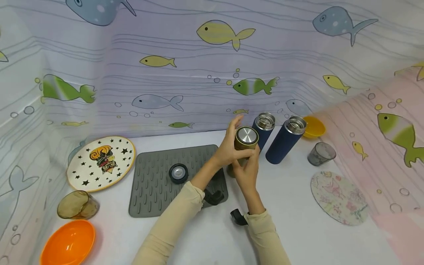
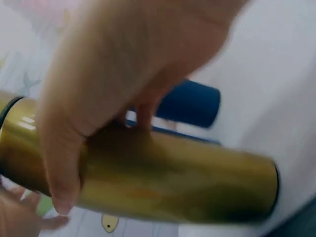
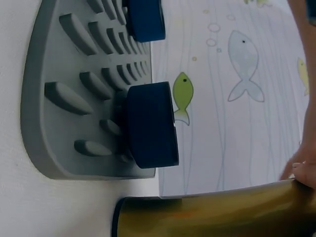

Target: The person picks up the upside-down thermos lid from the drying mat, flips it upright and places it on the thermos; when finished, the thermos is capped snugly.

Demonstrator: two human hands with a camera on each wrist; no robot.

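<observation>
A gold thermos (image 1: 243,144) with a steel-topped lid (image 1: 247,135) stands between both hands at the mat's right edge. My left hand (image 1: 226,147) holds its upper part, thumb across the front below the lid and fingers reaching up behind. My right hand (image 1: 246,175) grips the body from the right, as the left wrist view also shows. Close behind are two dark blue bottles, one (image 1: 263,127) beside the thermos and another (image 1: 281,144) farther right, with bare steel mouths. Two dark blue caps, the nearer cap (image 3: 152,124) included, lie on the grey ridged mat (image 1: 149,187).
On the left are a star-patterned plate (image 1: 119,162), a brown glass (image 1: 87,207) and an orange bowl (image 1: 67,244). To the right stand a yellow bowl (image 1: 314,127), a grey glass (image 1: 321,154) and a flowered plate (image 1: 339,198). A fish-print curtain (image 1: 185,81) surrounds the table.
</observation>
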